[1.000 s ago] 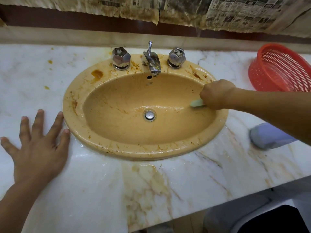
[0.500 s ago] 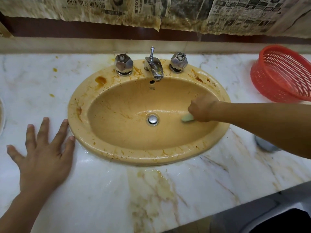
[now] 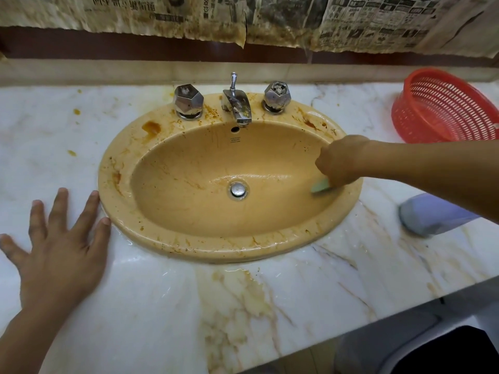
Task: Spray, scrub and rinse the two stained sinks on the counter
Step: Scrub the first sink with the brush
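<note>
A tan oval sink with brown stains on its rim sits in the marble counter. My right hand is inside the bowl at its right wall, shut on a pale green sponge pressed against the basin. My left hand lies flat on the counter left of the sink, fingers spread, fingertips touching the rim. The chrome drain is at the bowl's centre. Only one sink is in view.
A chrome spout with two faceted knobs stands at the sink's back. A red plastic basket sits at the far right. A pale blue bottle lies under my right forearm. Stained newspaper hangs above.
My right hand moved the sponge from the right wall toward the drain, then back out to the lower right of the bowl. My left hand stayed flat on the counter.
</note>
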A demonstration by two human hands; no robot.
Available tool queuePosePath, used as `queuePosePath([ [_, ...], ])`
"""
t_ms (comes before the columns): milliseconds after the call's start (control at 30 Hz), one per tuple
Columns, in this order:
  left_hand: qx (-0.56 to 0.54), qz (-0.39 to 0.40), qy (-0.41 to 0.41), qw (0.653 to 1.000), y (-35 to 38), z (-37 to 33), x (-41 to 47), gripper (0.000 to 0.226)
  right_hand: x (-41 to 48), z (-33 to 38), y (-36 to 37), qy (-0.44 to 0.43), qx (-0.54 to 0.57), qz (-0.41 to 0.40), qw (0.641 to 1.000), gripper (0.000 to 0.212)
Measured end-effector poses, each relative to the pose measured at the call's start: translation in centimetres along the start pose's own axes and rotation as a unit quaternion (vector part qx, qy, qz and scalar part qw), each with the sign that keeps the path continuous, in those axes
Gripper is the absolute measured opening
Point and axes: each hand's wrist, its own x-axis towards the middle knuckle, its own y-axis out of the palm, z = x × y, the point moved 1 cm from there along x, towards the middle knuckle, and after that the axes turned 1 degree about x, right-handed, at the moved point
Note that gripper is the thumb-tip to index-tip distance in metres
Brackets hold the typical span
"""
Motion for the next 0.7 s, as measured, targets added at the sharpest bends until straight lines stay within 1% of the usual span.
queuePosePath([
  [67,0.023,0.004,0.022,0.999,0.3,0.4,0.3,0.057,1.7,0.4,0.6,0.040,0.010,-0.069,0.997,0.017],
  [100,0.027,0.003,0.021,0.999,0.2,0.4,0.4,0.056,2.4,1.2,1.1,0.046,0.026,-0.098,0.994,0.018],
  [133,0.021,-0.007,0.011,1.000,0.2,0.2,0.2,0.055,3.0,2.3,1.8,0.038,0.041,-0.108,0.993,0.020],
  [233,0.002,-0.017,-0.002,1.000,-0.2,-0.6,-0.2,0.052,3.6,4.2,2.4,-0.020,0.066,-0.068,0.995,0.027],
  [267,0.002,-0.017,0.001,1.000,-0.2,-0.7,-0.4,0.052,4.0,3.6,1.9,-0.019,0.070,-0.068,0.995,0.026],
  [333,0.003,-0.013,-0.006,1.000,-0.3,-0.6,-0.5,0.054,5.4,2.3,0.7,0.011,0.070,-0.107,0.992,0.018],
  [400,0.009,-0.005,-0.002,1.000,-0.2,-0.4,-0.2,0.055,6.9,2.5,0.1,0.028,0.077,-0.151,0.985,0.016],
  [433,0.011,-0.002,-0.005,1.000,-0.1,-0.4,-0.2,0.055,7.3,3.3,0.0,0.020,0.082,-0.151,0.985,0.016],
  [500,0.022,-0.010,-0.003,1.000,-0.3,-0.4,-0.2,0.055,7.1,4.9,0.8,-0.023,0.092,-0.111,0.989,0.022],
  [567,0.024,-0.008,0.004,1.000,-0.4,-0.5,-0.1,0.056,5.3,4.3,1.6,-0.060,0.065,-0.066,0.994,0.026],
  [600,0.022,-0.003,0.004,1.000,-0.3,-0.5,-0.1,0.056,4.3,3.0,1.8,-0.062,0.032,-0.060,0.996,0.025],
  [633,0.021,-0.002,0.000,1.000,-0.2,-0.5,0.0,0.056,3.6,1.3,1.8,-0.045,-0.005,-0.069,0.997,0.023],
  [700,0.015,-0.003,-0.013,1.000,0.0,-0.2,0.2,0.056,2.8,-2.0,1.3,0.022,-0.062,-0.130,0.989,0.023],
])
